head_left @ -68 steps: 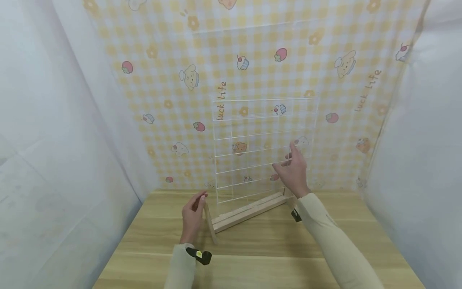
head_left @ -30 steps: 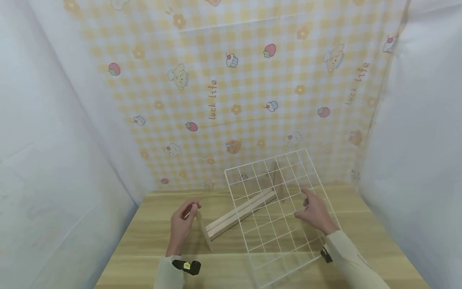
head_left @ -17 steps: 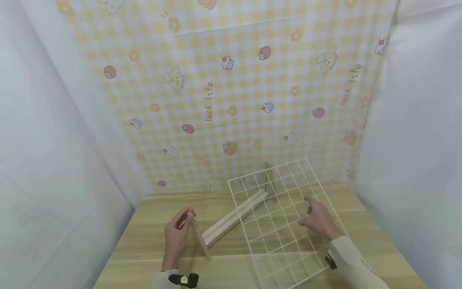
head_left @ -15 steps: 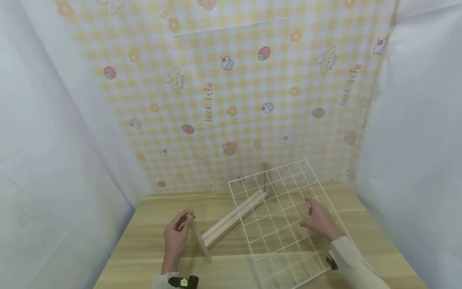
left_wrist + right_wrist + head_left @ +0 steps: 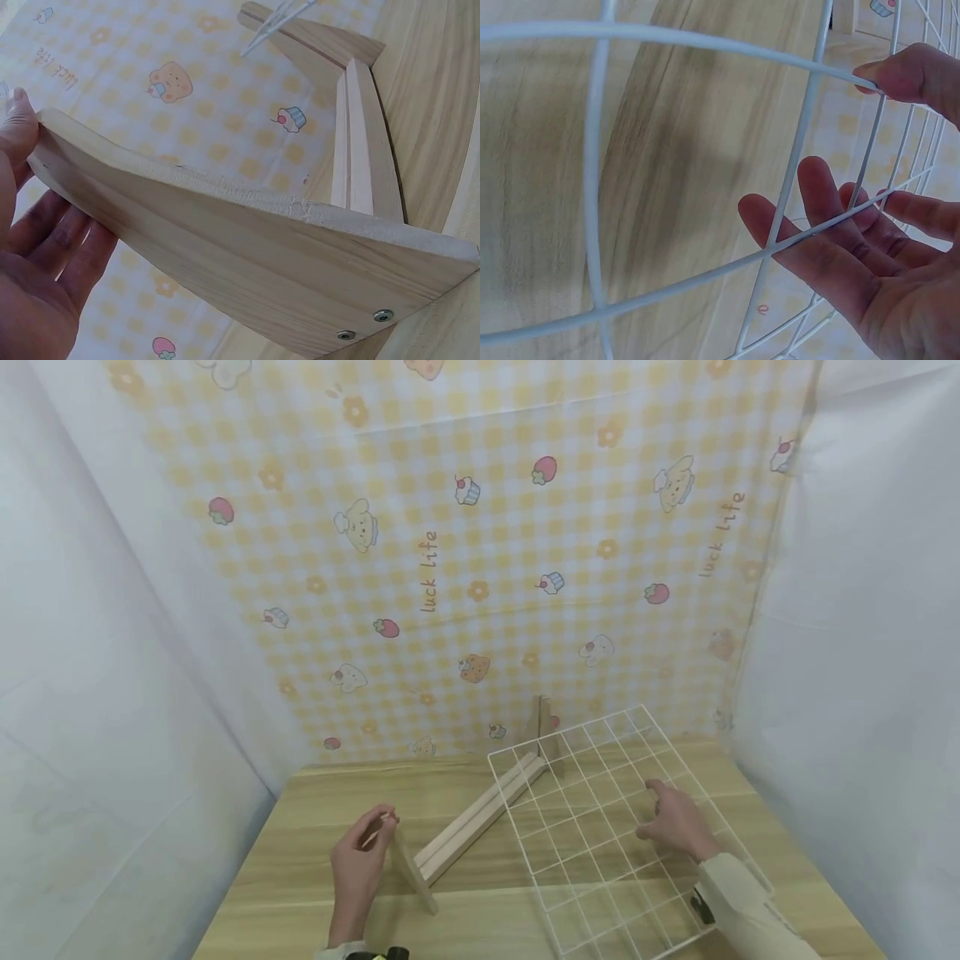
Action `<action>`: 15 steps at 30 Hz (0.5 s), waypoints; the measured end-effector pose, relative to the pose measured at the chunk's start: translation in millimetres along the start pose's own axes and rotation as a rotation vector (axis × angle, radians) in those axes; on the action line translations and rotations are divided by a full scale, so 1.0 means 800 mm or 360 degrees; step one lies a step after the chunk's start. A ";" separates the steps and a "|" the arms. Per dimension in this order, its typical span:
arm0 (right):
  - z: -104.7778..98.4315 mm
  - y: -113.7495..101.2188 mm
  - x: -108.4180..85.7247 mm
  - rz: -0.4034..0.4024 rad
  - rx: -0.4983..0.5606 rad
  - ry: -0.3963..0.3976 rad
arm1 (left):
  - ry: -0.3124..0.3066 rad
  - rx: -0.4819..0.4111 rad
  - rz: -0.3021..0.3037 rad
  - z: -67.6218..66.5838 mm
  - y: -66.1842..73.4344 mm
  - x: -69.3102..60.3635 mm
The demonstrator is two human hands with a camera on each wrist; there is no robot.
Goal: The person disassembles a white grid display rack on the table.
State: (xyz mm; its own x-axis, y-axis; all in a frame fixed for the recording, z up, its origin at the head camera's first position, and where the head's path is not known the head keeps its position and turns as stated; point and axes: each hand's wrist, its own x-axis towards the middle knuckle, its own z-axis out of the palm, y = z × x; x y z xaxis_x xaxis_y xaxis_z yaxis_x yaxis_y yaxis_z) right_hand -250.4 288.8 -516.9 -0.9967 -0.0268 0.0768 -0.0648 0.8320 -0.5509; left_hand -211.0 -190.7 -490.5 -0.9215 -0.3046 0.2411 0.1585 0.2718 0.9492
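Observation:
My left hand [image 5: 358, 868] holds the top end of one upright side board of a pale wooden stand [image 5: 472, 827]. In the left wrist view that side board [image 5: 225, 232] lies between thumb and fingers, with two metal bolts near its lower edge. A grooved double crossbar joins it to a second upright board at the back. My right hand [image 5: 678, 822] grips a white wire grid panel [image 5: 532, 872] near its right edge. In the right wrist view the fingers pass behind a wire [image 5: 675, 286] and the thumb presses another. The grid is tilted, to the right of the stand.
The wood-grain tabletop [image 5: 270, 868] carries the stand. A yellow checked curtain [image 5: 510, 635] with cartoon prints hangs behind it. White sheets enclose both sides, the right sheet [image 5: 855, 635] standing nearest the grid.
The grid has come down from upright above the crossbar to a low tilt on the right, with my right hand. The stand has turned, its near end drawn closer by my left hand.

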 end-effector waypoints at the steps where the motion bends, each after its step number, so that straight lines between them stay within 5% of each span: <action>1: 0.000 0.002 0.000 -0.0002 -0.0010 0.0001 | 0.0009 0.0013 -0.0001 -0.001 0.001 -0.001; 8: -0.003 0.007 -0.004 0.0036 -0.0051 -0.0027 | 0.0035 0.0126 0.0007 -0.005 0.005 -0.009; 15: -0.002 0.014 -0.003 0.0045 -0.0082 -0.0058 | 0.0082 0.0194 -0.0108 -0.010 0.003 -0.023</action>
State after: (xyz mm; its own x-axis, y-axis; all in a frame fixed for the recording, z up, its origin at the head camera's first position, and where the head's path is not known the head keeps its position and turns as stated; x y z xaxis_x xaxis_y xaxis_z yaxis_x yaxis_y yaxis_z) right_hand -248.5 298.9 -521.5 -0.9993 -0.0225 0.0309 -0.0351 0.8601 -0.5089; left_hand -190.7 -191.3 -491.4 -0.9086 -0.3716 0.1905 0.0496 0.3570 0.9328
